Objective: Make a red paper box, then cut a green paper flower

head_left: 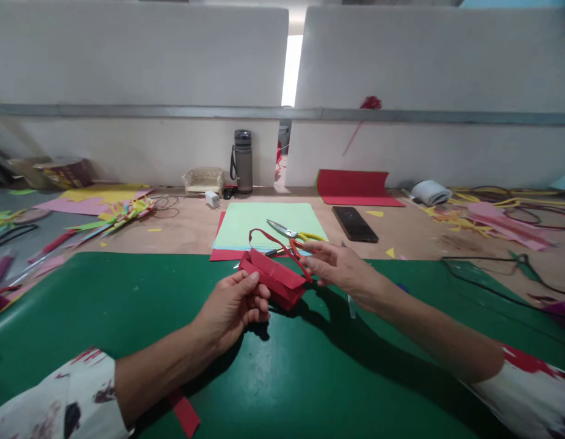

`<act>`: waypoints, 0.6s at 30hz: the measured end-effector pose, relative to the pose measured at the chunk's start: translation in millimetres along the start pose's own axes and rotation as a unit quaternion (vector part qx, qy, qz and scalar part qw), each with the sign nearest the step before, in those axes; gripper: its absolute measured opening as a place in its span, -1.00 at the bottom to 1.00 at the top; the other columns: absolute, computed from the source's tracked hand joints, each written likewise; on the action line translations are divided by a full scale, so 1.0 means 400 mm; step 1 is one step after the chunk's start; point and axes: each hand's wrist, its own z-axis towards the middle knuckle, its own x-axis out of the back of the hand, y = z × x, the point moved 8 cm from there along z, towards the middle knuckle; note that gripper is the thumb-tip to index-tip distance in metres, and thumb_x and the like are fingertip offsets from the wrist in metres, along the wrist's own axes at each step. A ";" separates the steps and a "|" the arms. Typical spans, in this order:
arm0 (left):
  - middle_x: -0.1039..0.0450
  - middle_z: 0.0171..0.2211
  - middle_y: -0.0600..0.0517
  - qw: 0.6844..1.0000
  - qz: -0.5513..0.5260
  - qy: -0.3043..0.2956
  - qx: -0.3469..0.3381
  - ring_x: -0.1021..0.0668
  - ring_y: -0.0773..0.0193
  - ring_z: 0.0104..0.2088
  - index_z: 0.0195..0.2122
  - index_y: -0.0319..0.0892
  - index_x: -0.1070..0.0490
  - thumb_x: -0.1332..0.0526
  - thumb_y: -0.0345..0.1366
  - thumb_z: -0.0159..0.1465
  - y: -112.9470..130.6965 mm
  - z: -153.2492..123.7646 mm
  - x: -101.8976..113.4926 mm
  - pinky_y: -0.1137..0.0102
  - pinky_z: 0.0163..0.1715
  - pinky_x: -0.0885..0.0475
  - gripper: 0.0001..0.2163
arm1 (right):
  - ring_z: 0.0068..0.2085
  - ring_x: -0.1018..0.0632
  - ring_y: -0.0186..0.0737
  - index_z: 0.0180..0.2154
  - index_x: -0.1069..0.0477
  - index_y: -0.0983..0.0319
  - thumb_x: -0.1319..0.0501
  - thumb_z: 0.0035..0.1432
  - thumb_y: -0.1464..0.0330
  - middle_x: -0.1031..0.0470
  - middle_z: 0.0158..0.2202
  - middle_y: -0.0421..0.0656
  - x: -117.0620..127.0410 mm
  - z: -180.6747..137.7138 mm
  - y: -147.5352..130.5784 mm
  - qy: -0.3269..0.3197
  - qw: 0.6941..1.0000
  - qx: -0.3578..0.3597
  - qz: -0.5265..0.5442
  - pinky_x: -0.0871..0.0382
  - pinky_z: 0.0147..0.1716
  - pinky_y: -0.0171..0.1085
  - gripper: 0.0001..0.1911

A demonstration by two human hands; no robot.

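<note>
Between thumb and fingers, my left hand grips the near left end of a small folded red paper bag. The bag lies tilted on its side, just above the green mat. A thin red paper strip handle loops up from it and runs toward its right end. There my right hand bends over with fingertips closed at the strip; their exact hold is partly hidden. Directly behind those fingers are scissors with yellow handles, on pale green paper. An orange handle shows beside the fingertips.
Under my arms spreads a green mat, with a red paper strip in front. Farther back are a phone, folded red card, a bottle and a miniature sofa. Paper scraps clutter the left side; cords lie right.
</note>
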 end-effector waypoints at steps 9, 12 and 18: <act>-0.42 -0.57 0.04 1.000 0.020 -0.020 0.009 -0.44 0.43 -0.65 -0.44 -0.29 -0.32 -0.17 -0.40 0.25 -0.011 -0.001 -0.007 0.49 -0.61 -0.44 -0.88 | -0.41 -0.55 -0.27 0.01 -0.39 0.32 -0.24 0.05 0.39 -0.57 -0.39 -0.18 -0.078 -0.031 0.001 -0.079 0.993 -0.003 0.085 -0.40 -0.45 -0.33 -0.57; -0.44 -0.57 0.02 0.999 0.037 -0.017 0.009 -0.45 0.42 -0.65 -0.47 -0.31 -0.34 -0.21 -0.41 0.22 -0.013 -0.002 -0.009 0.49 -0.61 -0.43 -0.87 | -0.34 -0.55 -0.20 -0.08 -0.49 0.30 -0.22 0.08 0.37 -0.57 -0.37 -0.19 -0.074 -0.038 -0.018 -0.066 0.997 0.044 0.020 -0.41 -0.34 -0.27 -0.67; -0.48 -0.56 -0.01 0.998 0.052 -0.016 0.007 -0.47 0.41 -0.66 -0.46 -0.30 -0.35 -0.24 -0.41 0.19 -0.014 -0.005 -0.012 0.50 -0.64 -0.41 -0.89 | -0.19 -0.55 -0.14 -0.13 -0.55 0.17 -0.19 0.13 0.39 -0.59 -0.26 -0.25 -0.070 -0.053 -0.046 -0.042 0.990 0.119 -0.068 -0.41 -0.19 -0.23 -0.73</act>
